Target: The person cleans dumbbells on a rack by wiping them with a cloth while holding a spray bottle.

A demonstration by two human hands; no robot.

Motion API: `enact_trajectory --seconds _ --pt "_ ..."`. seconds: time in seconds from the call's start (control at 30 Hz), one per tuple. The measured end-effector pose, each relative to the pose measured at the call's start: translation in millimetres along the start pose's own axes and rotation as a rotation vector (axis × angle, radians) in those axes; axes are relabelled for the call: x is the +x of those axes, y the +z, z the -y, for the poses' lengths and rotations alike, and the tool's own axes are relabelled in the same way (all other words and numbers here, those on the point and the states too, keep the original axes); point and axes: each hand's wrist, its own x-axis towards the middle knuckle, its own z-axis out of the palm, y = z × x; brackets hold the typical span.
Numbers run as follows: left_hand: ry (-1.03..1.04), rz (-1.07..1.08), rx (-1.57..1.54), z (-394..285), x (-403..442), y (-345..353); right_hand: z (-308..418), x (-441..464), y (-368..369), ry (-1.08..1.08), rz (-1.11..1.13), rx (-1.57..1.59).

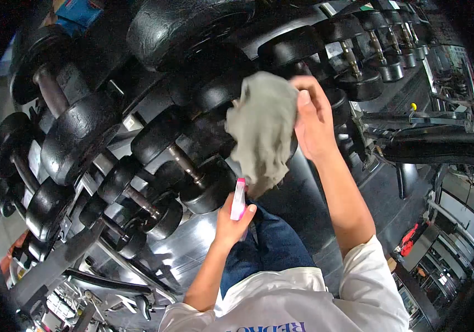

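Note:
A grey-green cloth hangs loosely from my right hand, whose thumb and fingers pinch its upper right edge. Lower and to the left, my left hand is wrapped round a white and pink spray bottle, its pink tip pointing up. The bottle is close below the cloth's lower left edge. Black dumbbells with metal handles lie on a rack behind both hands; one dumbbell is just left of the bottle.
Large dumbbells fill the left side, and more line the upper right. A black padded bench or machine stands at the right. A red item lies at the lower right.

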Motion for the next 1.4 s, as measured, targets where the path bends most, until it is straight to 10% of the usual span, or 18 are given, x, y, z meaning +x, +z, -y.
enact_trajectory --seconds 0.2,0.4,0.53,0.73,0.8,0.97,1.2,1.4 --pt "0.047 -0.043 -0.029 -4 2 -3 -56 39 44 -0.494 0.419 -1.496" --pt "-0.020 0.023 -0.031 -9 -2 -8 -88 69 48 -0.563 0.270 -1.463" --pt "-0.006 0.024 0.033 -11 -5 -10 -68 131 58 0.200 0.339 -1.257" --pt "0.039 -0.025 -0.016 -6 -11 -8 -103 183 52 -0.105 0.345 -1.539" --pt "0.038 -0.031 -0.052 3 -12 -4 -49 143 99 0.338 0.684 -1.554" --pt "0.032 -0.011 -0.040 -2 -14 -3 -114 61 121 -0.618 0.948 -1.824" --pt "0.005 -0.003 -0.029 -2 -18 -15 -148 121 153 0.119 0.678 -1.620" --pt "0.000 -0.040 -0.131 2 -29 -23 -117 206 98 -0.150 0.516 -1.595"
